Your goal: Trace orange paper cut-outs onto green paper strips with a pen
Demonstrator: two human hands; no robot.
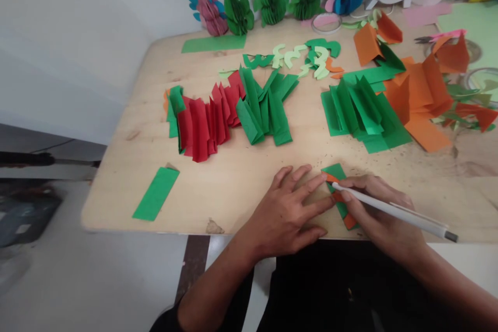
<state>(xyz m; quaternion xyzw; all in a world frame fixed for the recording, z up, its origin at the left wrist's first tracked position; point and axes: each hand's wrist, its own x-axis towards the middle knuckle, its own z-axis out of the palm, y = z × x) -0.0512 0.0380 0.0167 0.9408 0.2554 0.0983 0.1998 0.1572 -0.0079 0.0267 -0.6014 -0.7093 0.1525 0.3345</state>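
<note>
Pale wooden table (233,187), grain showing; crisp accordion-folded green paper (361,106) sits back from its near edge; left hand (288,210) is flattish, fingers loosely spread, gripping nothing, fingertips at the green strip; right hand (383,224)'s curled round a slim white pen (400,212); flat rectangular green strip (335,169) lies by the near edge, partly hidden orange paper piece (337,197) on top, pen tip against it.

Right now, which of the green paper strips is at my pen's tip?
The green strip with orange paper on it, between your left hand and right hand; the front-left strip and back strip lie away from both.
</note>
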